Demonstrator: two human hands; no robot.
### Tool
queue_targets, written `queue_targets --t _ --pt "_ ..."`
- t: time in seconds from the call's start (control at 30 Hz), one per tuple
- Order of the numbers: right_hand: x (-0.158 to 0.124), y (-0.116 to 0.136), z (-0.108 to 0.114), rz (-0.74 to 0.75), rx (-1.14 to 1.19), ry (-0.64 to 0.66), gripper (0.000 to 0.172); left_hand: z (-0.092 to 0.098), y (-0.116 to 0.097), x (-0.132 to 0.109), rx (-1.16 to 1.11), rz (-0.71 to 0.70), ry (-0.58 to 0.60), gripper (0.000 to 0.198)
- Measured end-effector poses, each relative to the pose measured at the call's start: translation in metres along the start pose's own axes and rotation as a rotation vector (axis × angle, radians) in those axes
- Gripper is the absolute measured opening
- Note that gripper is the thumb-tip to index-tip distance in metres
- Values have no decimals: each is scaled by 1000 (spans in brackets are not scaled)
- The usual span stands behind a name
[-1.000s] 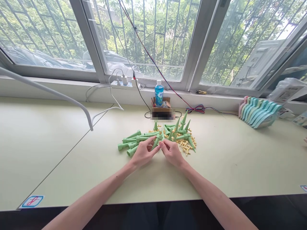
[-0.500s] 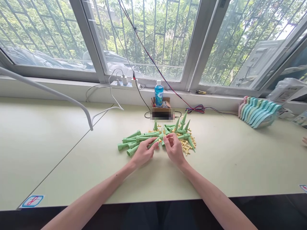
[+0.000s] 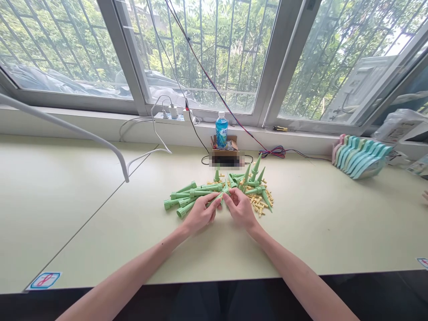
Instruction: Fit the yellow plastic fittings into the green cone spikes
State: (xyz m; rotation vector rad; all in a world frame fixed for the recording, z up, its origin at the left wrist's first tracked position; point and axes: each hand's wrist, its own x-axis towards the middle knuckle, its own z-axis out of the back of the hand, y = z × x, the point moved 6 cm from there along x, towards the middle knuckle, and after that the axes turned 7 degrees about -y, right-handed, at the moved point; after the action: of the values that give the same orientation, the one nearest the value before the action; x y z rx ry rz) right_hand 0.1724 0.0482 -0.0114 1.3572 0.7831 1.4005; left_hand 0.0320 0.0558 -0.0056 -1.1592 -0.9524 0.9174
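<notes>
My left hand [image 3: 202, 214] is closed around a green plastic spike [image 3: 220, 195], which lies slantwise between both hands. The fingers and thumb of my right hand [image 3: 241, 210] pinch the capped end of that spike. Whether a small yellow piece sits under the right thumb is hidden. Left of my hands lies a pile of green spikes [image 3: 182, 203] with ribbed caps. Beyond and to the right, more pointed green spikes [image 3: 256, 168] stand or lean among small yellow plastic valve pieces [image 3: 258, 206].
Behind the pile, a blue bottle [image 3: 221, 131] stands at a small cardboard box [image 3: 234, 141]. A white cable [image 3: 100, 136] arches over the left table. Bundled wires [image 3: 276, 152] and a row of pastel plastic pieces [image 3: 361, 156] lie right. Part of another person's hand [image 3: 425, 195] shows at the right edge.
My right hand has shifted slightly left onto the spike's capped end, covering the small orange-yellow piece seen there before. My left hand keeps its hold almost unmoved.
</notes>
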Motion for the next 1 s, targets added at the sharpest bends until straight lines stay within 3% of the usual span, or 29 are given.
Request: queue_targets --t 0.5,1.0 --pt "0 -2 0 -32 20 -21 40 -1 8 2 -65 71 25 52" --pt "-1 0 1 -28 15 -9 36 -3 0 -1 26 -22 19 45"
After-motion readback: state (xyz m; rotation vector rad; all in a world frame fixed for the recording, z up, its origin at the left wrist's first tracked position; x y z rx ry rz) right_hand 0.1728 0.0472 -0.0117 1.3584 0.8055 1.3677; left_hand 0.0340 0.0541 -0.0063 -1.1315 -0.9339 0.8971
